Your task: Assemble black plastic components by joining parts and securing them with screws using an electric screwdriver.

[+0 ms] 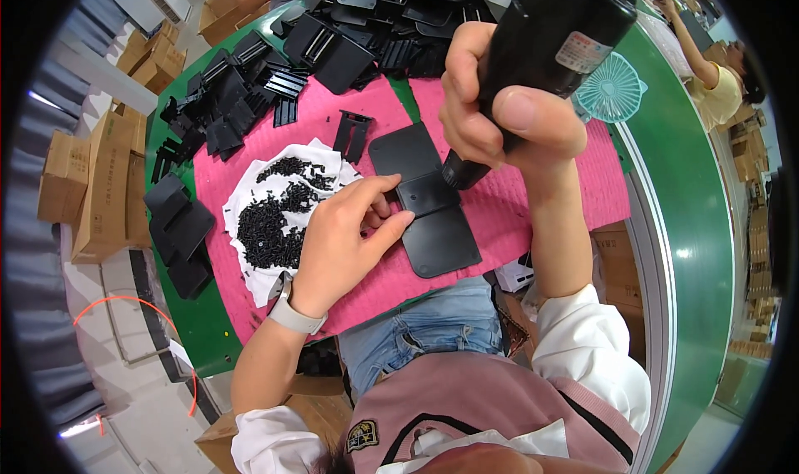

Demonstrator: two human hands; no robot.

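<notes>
Green worktop (204,320), ribbed pink sheet (499,216). Black panel (441,245), black power tool (541,37). White cloth (312,151), black screws (270,234) toward worktop's left edge. Black parts (333,54), far edge.

Near, downward fisheye view from head height

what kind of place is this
Probably an assembly workshop or small factory: many similar black parts are heaped on a green table, small black screw-like pieces lie piled on a white cloth, and the right hand grips a black handheld tool.
</notes>
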